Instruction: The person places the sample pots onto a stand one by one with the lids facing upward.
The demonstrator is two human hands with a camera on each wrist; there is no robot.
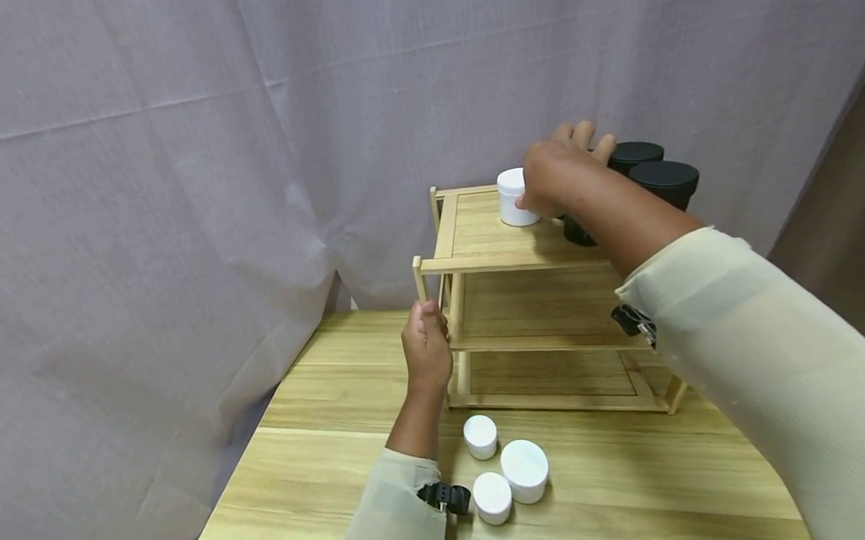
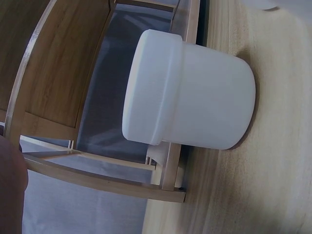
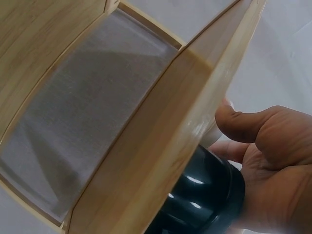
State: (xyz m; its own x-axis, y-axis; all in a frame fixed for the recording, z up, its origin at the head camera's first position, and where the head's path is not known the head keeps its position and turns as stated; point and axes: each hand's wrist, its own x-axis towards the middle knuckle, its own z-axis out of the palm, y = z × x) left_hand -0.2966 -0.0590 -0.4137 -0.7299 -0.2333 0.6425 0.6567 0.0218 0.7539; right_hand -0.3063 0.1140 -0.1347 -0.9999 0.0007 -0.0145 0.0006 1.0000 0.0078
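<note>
Top shelf [image 1: 474, 229] of a slatless wooden rack: one white lidded jar [image 1: 511, 198] stands upright near the left end, black jars [image 1: 664, 176] to its right. Right hand [image 1: 562, 174] pinches the white jar from its right side, thumb at the front, other fingers raised; left hand [image 1: 427, 347] is wrapped round the rack's front-left post [image 1: 420, 282]. Three more white jars [image 1: 525, 471] sit on the surface [image 1: 318, 468] before the rack. Jar looks like plastic: probably light, stiff, smooth enough to slip, hardly fragile; contents unseen, so weight uncertain. Best hold is likely opposite sides of the body, below the lid's rim. Rack seems light, and the post a sound place to steady it.
</note>
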